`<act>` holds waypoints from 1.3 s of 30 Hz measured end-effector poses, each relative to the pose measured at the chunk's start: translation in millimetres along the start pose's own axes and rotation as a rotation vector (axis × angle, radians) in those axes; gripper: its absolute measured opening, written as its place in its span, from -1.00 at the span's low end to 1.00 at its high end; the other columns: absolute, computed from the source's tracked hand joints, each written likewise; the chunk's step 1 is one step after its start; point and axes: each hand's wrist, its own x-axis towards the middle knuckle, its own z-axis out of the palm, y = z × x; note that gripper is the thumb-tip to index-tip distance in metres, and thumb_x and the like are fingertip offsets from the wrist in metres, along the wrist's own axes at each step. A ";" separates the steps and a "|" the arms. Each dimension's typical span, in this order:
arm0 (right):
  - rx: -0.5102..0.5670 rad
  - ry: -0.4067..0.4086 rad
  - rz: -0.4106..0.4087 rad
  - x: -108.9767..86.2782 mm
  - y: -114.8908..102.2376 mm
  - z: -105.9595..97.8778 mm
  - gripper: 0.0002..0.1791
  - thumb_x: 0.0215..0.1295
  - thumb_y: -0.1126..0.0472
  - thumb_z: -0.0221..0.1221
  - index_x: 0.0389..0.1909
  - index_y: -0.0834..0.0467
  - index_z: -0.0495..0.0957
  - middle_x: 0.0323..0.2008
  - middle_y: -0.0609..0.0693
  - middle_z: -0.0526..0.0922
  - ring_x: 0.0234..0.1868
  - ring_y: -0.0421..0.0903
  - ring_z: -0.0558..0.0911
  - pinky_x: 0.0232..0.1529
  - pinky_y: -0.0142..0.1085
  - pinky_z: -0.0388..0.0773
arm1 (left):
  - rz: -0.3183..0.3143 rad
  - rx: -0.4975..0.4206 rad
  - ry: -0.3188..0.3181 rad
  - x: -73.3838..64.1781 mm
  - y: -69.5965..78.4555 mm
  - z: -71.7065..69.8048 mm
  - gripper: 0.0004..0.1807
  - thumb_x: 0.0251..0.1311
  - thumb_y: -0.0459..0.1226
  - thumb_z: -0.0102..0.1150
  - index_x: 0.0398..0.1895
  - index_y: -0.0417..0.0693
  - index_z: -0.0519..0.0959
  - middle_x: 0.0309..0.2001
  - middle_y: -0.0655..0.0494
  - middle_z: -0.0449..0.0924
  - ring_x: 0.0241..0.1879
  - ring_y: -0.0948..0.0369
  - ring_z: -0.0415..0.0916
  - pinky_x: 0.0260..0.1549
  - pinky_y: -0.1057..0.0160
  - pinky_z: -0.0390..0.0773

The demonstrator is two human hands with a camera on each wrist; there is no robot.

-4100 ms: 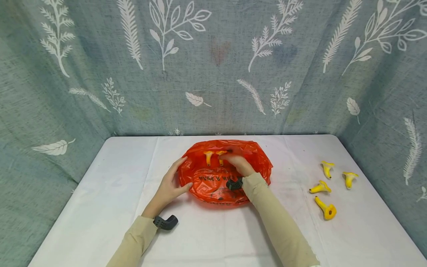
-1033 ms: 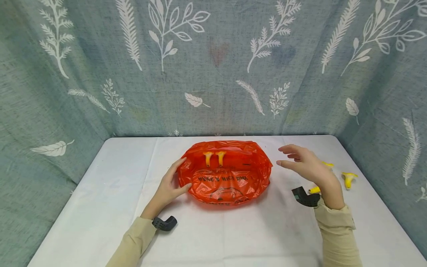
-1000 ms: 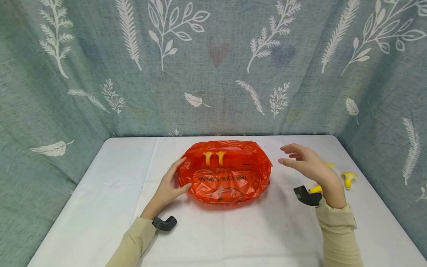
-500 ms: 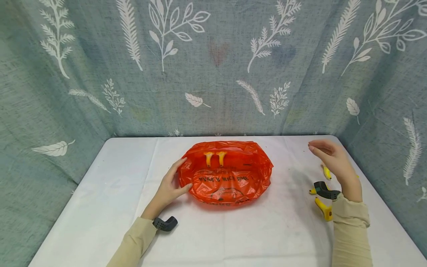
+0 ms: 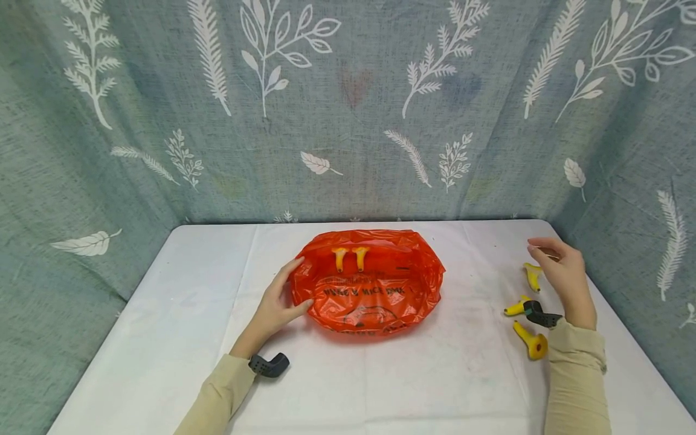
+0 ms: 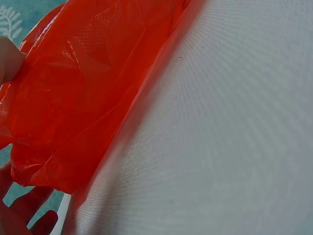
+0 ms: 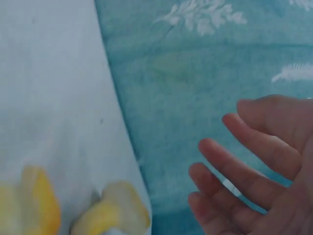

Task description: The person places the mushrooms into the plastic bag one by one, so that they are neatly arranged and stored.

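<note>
**Five Yellow Mushrooms Showing, Two Bags' Worth of Hands: One on the Rim, One Free**

Two hands were in play! The left hand, left of centre, had the red bag by its left edge, thumb and fingers around the rim. The right hand, over at the right of the frame, held nothing: fingers loosely curved, and spread apart in the right wrist view.

And the bag, one of it, sat mid-frame, mouth facing the camera, dark lettering across it. Inside, near its upper edge, two yellow mushrooms stood out side by side, just apart, caps up.

Out at the right, three loose mushrooms showed: one just beside the right hand, one below it partly covered, one lowest near the sleeve. Two blurred ones showed at the lower left of the right wrist view.

Two dark wrist cameras, two beige sleeves, one white table, and behind it all, a grey-green curtain with white leaves!
</note>
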 end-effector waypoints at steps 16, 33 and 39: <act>-0.215 -0.278 0.148 4.1 28.3 -4.9 -0.21 0.43 -0.18 0.05 0.33 0.42 0.25 0.31 0.49 0.24 0.23 0.44 0.27 0.07 0.28 0.42 | 0.005 0.013 -0.001 1.2 4.0 0.4 -0.11 0.02 -0.48 0.41 0.44 -0.33 0.20 0.42 -0.25 0.21 0.41 -0.14 0.16 0.39 0.21 0.12; -0.219 -0.302 0.150 -0.4 30.5 -1.0 -0.54 0.38 0.24 0.09 0.18 0.46 0.40 0.16 0.51 0.39 0.11 0.43 0.40 0.04 0.28 0.40 | 0.034 -0.043 0.014 -1.1 0.2 0.6 -0.11 -0.03 -0.53 0.41 0.41 -0.39 0.21 0.40 -0.31 0.23 0.40 -0.19 0.13 0.36 0.42 0.08; -0.217 -0.291 0.151 -1.6 30.7 -1.9 -0.55 0.33 0.26 0.11 0.15 0.47 0.43 0.11 0.52 0.42 0.07 0.43 0.41 -0.01 0.23 0.43 | 0.019 -0.061 0.010 -0.5 -0.2 0.5 -0.11 -0.02 -0.52 0.41 0.43 -0.36 0.21 0.41 -0.27 0.22 0.41 -0.15 0.13 0.36 0.42 0.08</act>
